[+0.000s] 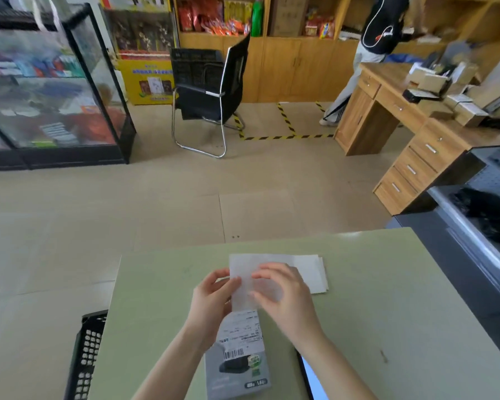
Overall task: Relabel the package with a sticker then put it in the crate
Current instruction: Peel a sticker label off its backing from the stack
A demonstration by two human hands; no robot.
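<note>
Both hands work one white sticker sheet point(244, 287) above the table: the left hand point(214, 295) pinches its left edge, the right hand point(283, 293) grips its right side, fingers spread as if peeling. Just below, at 6 o'clock, the grey package point(237, 368) lies flat on the green table point(387, 313), its old barcode label uncovered. A stack of spare sheets point(312, 272) sits at 1 o'clock. The black crate point(84, 356) waits at 8 o'clock, off the table's edge. Judging from this, relabelling has barely begun; sticking and crating remain.
</note>
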